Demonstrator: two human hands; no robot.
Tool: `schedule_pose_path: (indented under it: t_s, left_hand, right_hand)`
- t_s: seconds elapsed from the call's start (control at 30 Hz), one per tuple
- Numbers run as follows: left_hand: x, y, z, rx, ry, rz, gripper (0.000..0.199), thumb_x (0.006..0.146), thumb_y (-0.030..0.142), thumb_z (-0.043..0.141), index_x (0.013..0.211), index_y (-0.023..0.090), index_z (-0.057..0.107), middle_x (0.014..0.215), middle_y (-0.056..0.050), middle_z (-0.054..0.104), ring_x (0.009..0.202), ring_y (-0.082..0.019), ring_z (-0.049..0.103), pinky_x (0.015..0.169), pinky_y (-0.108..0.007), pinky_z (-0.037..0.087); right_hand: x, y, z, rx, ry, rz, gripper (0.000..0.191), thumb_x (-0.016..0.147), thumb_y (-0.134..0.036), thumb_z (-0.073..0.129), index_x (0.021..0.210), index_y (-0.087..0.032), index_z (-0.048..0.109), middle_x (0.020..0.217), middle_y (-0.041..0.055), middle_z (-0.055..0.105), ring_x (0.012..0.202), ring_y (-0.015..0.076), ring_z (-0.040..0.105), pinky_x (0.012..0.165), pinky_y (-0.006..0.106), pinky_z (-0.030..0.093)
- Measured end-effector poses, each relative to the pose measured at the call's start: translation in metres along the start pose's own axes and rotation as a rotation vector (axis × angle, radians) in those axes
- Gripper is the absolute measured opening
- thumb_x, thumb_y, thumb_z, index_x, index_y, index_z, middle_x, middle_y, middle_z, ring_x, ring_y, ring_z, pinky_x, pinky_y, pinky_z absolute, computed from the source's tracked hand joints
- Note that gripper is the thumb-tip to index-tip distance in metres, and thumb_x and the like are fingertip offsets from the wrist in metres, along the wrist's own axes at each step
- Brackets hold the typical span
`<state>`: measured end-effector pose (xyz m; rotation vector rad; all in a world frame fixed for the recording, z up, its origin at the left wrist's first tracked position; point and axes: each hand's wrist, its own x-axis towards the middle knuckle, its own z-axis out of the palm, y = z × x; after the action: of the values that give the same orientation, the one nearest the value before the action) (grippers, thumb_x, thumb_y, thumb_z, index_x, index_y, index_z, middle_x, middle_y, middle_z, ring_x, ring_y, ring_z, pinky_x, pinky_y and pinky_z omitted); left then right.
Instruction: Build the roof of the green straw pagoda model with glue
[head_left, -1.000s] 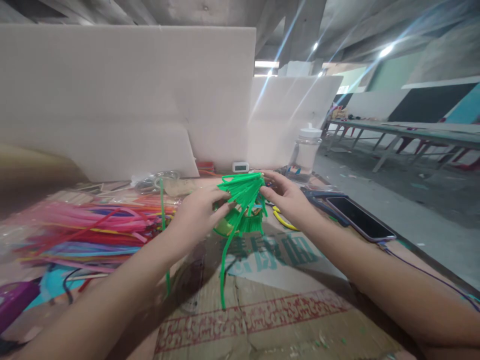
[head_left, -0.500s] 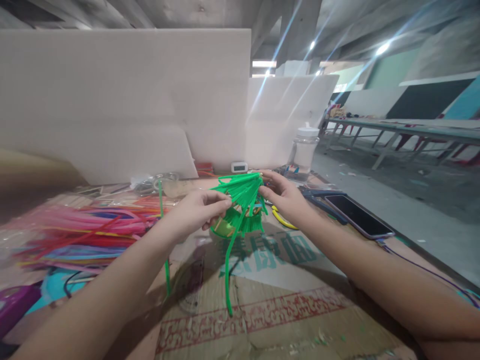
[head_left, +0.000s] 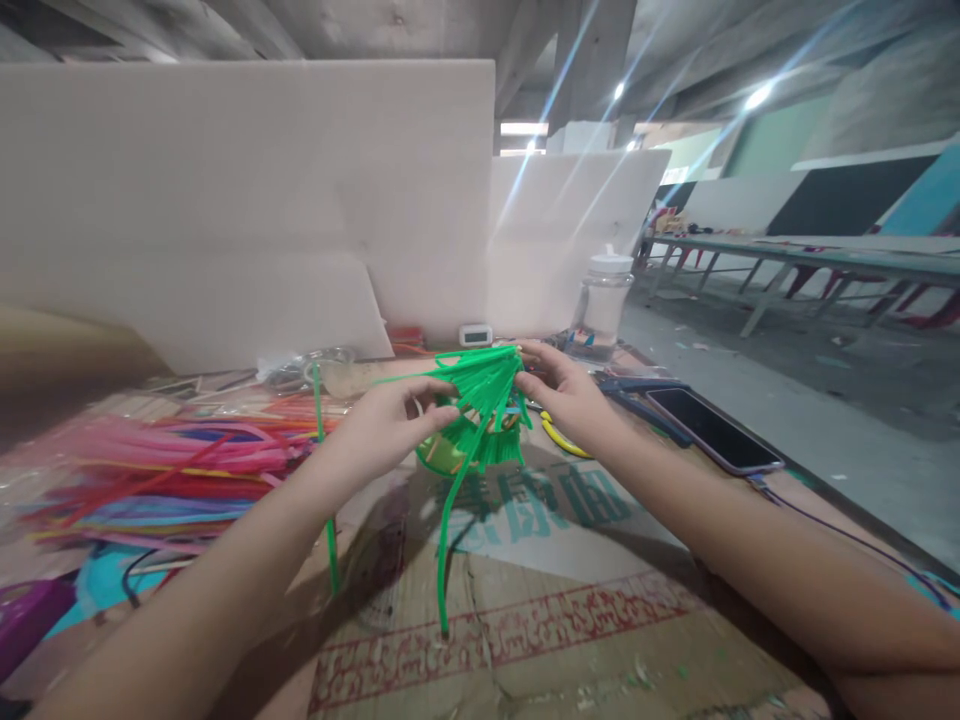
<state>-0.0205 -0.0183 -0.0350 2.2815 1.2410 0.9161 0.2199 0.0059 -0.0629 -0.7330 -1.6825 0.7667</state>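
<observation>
A fan-shaped roof-like piece made of green pipe cleaners [head_left: 484, 375] stands in the middle, with a lower fringe of green strands and a yellowish-green round part beneath. One long green pipe cleaner [head_left: 448, 540] hangs from it down toward the cardboard. My right hand [head_left: 562, 390] grips the peak of the piece between thumb and fingers. At its left side is my left hand [head_left: 409, 415], thumb and forefinger parted by a small gap; its other fingers are partly hidden. A single green pipe cleaner [head_left: 332, 555] lies by my left forearm.
A pile of coloured pipe cleaners [head_left: 172, 470] lies at left, near a purple tool [head_left: 34, 620]. Yellow-handled pliers [head_left: 562, 440], a phone [head_left: 712, 430] with a cable and a water bottle [head_left: 601, 305] are at right. White boards [head_left: 247, 200] stand behind a small digital clock [head_left: 475, 335].
My left thumb and forefinger have moved apart from a pinch. The long green strand's lower end has swung slightly left. My right hand keeps its grip at the peak.
</observation>
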Motion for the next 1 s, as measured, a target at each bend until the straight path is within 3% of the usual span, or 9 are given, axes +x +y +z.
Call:
schedule_pose_path:
  t_s: [0.13,0.23,0.37,0.43,0.57,0.63,0.73,0.83,1.0]
  left_hand:
    - [-0.001,0.003,0.001,0.203,0.085,0.131,0.022,0.087,0.034,0.061,0.097,0.021,0.075,0.097,-0.005,0.072,0.09,-0.022,0.063,0.081,-0.033,0.047]
    - [-0.001,0.008,0.007,0.227,0.091,0.209,0.023,0.091,0.03,0.054,0.083,0.021,0.073,0.089,-0.004,0.07,0.084,-0.02,0.061,0.075,-0.03,0.045]
    - [-0.001,0.007,0.01,0.232,0.117,0.183,0.025,0.09,0.029,0.054,0.07,0.018,0.065,0.074,-0.002,0.061,0.074,-0.017,0.056,0.065,-0.028,0.039]
    - [0.001,0.003,0.007,0.211,0.138,0.171,0.026,0.089,0.029,0.053,0.068,0.017,0.062,0.074,-0.002,0.059,0.074,-0.017,0.055,0.065,-0.028,0.038]
    - [0.004,-0.006,-0.007,0.204,0.201,0.14,0.024,0.089,0.03,0.052,0.074,0.017,0.065,0.074,-0.001,0.055,0.073,-0.016,0.054,0.065,-0.028,0.038]
    - [0.006,-0.01,-0.015,0.236,0.252,0.12,0.025,0.089,0.03,0.052,0.07,0.018,0.063,0.07,0.0,0.052,0.069,-0.016,0.051,0.062,-0.027,0.036]
    - [0.007,-0.013,-0.025,0.289,0.325,0.124,0.026,0.088,0.029,0.053,0.065,0.018,0.06,0.068,0.001,0.051,0.066,-0.015,0.049,0.06,-0.027,0.033]
    - [0.009,-0.017,-0.031,0.315,0.355,0.114,0.026,0.087,0.03,0.053,0.065,0.018,0.06,0.068,0.001,0.05,0.065,-0.015,0.048,0.06,-0.027,0.032]
    - [0.01,-0.021,-0.036,0.257,0.324,0.108,0.024,0.087,0.031,0.051,0.071,0.018,0.063,0.07,0.001,0.052,0.066,-0.015,0.051,0.06,-0.026,0.035]
  right_hand:
    - [0.0,0.005,0.0,0.011,-0.01,-0.028,0.036,0.089,-0.033,0.063,0.125,-0.028,0.061,0.129,0.0044,0.065,0.117,0.0208,0.062,0.099,0.038,0.05]
    - [-0.002,0.003,0.001,-0.001,-0.028,-0.045,0.036,0.09,-0.035,0.063,0.126,-0.029,0.061,0.129,0.0041,0.065,0.116,0.0203,0.062,0.099,0.037,0.049]
    - [-0.003,-0.007,-0.001,-0.039,-0.031,-0.047,0.04,0.093,-0.049,0.056,0.125,-0.026,0.061,0.129,0.0062,0.064,0.116,0.0203,0.061,0.1,0.036,0.048]
    - [0.0,-0.011,-0.006,-0.028,0.03,0.005,0.047,0.093,-0.057,0.051,0.126,-0.025,0.059,0.125,0.0076,0.065,0.104,0.0193,0.066,0.093,0.036,0.052]
    - [0.009,-0.006,-0.023,-0.102,0.2,0.086,0.041,0.083,-0.056,0.063,0.1,-0.019,0.065,0.084,0.0033,0.07,0.071,0.016,0.065,0.072,0.033,0.054]
    - [0.011,-0.002,-0.031,-0.212,0.2,0.101,0.033,0.079,-0.05,0.068,0.084,-0.018,0.065,0.066,0.0001,0.065,0.063,0.0154,0.061,0.065,0.031,0.051]
    - [0.01,-0.001,-0.04,-0.373,0.104,0.119,0.029,0.081,-0.047,0.066,0.075,-0.019,0.062,0.062,-0.0002,0.064,0.059,0.0154,0.058,0.059,0.03,0.046]
    - [0.006,-0.003,-0.05,-0.623,-0.097,0.101,0.032,0.09,-0.044,0.053,0.072,-0.02,0.063,0.066,0.0018,0.067,0.063,0.0174,0.06,0.062,0.031,0.045]
    - [0.004,0.005,-0.078,-0.932,-0.379,0.188,0.021,0.083,-0.036,0.061,0.097,-0.025,0.071,0.084,0.0042,0.073,0.069,0.0211,0.065,0.058,0.029,0.043]
